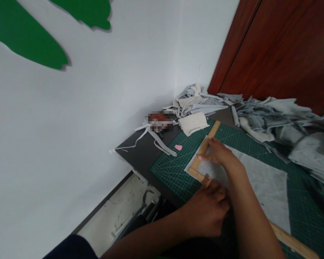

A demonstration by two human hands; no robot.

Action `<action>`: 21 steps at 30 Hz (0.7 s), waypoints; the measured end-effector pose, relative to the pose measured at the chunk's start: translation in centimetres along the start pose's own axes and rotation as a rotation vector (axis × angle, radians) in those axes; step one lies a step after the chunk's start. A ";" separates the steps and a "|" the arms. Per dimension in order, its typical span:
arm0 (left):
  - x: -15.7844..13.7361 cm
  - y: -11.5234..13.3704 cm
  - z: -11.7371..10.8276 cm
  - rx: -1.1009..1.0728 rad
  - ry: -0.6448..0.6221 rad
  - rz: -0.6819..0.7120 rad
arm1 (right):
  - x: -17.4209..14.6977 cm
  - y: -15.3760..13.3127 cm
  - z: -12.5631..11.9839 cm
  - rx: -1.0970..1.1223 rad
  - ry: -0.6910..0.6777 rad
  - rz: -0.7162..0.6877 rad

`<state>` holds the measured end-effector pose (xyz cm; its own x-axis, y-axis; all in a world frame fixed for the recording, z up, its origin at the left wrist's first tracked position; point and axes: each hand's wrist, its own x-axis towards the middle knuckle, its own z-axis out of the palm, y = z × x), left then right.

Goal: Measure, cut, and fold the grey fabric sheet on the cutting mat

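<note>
A wooden L-square ruler lies on a light grey piece of fabric, its corner near the fabric's left end. My right hand rests on the short arm, thumb and fingers spread and pressing on the wood. Just nearer to me, my left hand is closed, with curled fingers at the long arm close to the corner. My forearms hide part of that long arm, which shows again at lower right. Beneath the fabric is a green gridded cutting mat. A small pink piece, perhaps chalk, lies left of the ruler.
Fabric scraps are heaped in the wall corner, beside a folded cream cloth. More grey cloth piles along the right, before a red-brown wooden panel. Thin strips trail over the dark table. A white wall borders the left.
</note>
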<state>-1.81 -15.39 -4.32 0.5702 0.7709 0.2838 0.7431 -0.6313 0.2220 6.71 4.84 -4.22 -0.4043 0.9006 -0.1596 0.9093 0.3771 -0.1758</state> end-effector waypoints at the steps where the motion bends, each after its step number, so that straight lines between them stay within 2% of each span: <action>1: 0.0 0.0 0.0 0.000 0.000 0.000 | 0.0 0.0 0.0 0.004 -0.011 0.002; 10: 0.1 0.0 -0.1 -0.019 0.016 -0.016 | -0.2 -0.2 -0.5 0.031 -0.061 0.023; 18: 0.0 0.2 -0.1 -0.064 -0.001 -0.045 | -1.2 -1.2 -0.7 0.016 0.003 0.092; 21: 0.0 0.2 -0.1 -0.070 -0.002 -0.050 | -1.9 -2.0 -1.4 0.006 0.030 0.061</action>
<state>-1.69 -15.50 -4.15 0.5338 0.8016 0.2691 0.7443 -0.5965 0.3005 5.81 2.66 -2.24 -0.3452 0.9278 -0.1411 0.9315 0.3204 -0.1722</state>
